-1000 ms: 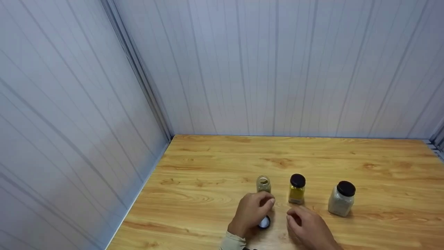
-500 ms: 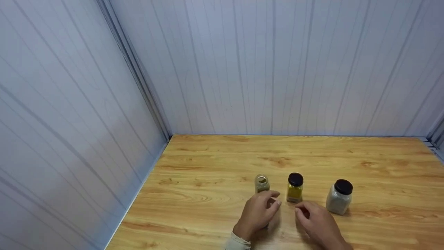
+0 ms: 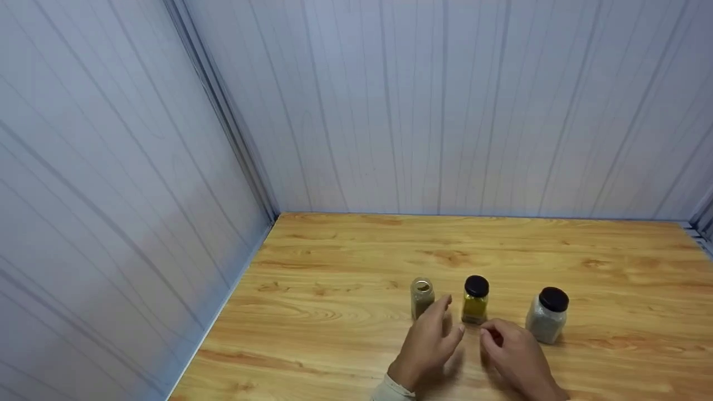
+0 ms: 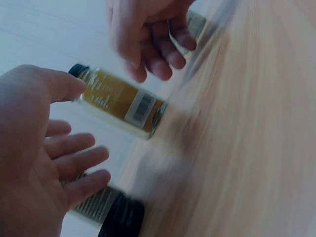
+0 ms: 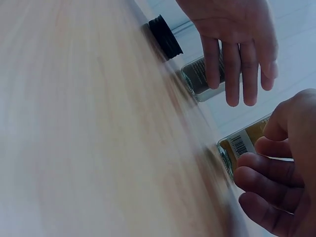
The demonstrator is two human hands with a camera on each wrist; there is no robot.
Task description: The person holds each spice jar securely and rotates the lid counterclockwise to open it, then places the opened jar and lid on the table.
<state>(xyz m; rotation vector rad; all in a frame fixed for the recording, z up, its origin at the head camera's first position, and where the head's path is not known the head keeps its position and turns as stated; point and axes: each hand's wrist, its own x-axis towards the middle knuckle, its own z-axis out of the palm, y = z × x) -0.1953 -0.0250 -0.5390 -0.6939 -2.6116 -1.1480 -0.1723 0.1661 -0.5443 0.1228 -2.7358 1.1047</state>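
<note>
My left hand reaches up to the front left of a black-capped glass jar with yellow contents. Its fingers are spread and nothing is in them. My right hand hovers at the yellow jar's front right, fingers loosely curled and holding nothing. A barcode label shows low on that jar in the left wrist view. Left of it stands an uncapped glass jar of greyish-green contents, partly behind my left hand. Its black lid lies on the table, hidden by my left hand in the head view.
A larger jar with whitish contents and a black cap stands to the right, beyond my right hand. All of this is on a wood-grain table, bounded by pale panel walls at the back and left.
My left hand has moved right and forward from near the lid toward the yellow jar, its fingers spreading. My right hand has shifted slightly right and forward. The jars stay put.
</note>
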